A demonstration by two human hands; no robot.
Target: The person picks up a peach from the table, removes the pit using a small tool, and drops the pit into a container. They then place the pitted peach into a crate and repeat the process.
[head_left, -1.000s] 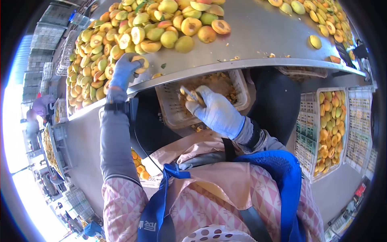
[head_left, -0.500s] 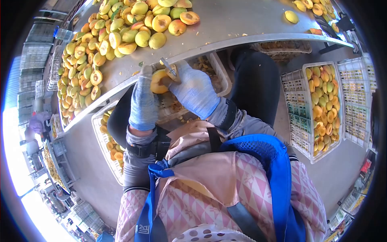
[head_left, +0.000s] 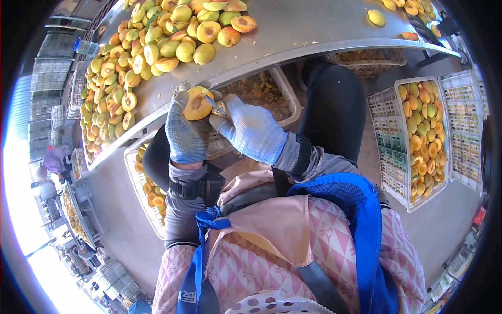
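My left hand (head_left: pixel 184 135), in a blue and white knitted glove, is closed around a halved peach (head_left: pixel 195 109) with its orange cut face showing. In my right hand (head_left: pixel 255 130), gloved the same way, is a small pitting tool (head_left: pixel 220 109) with a metal blade. Its tip meets the cut face of the peach half. Both hands are just in front of the metal table's edge, over a crate (head_left: pixel 294 99) holding brown and orange scraps.
Yellow-green and orange peaches (head_left: pixel 170 48), many halved, are heaped on the metal table (head_left: pixel 293 23). A white crate of fruit (head_left: pixel 423 141) stands on the floor at the right, another crate (head_left: pixel 137 175) by my left leg. A person (head_left: pixel 55 159) is far left.
The peach half has been turned so its cut face shows more. My right hand has shifted slightly down, and the blade now points left at the fruit.
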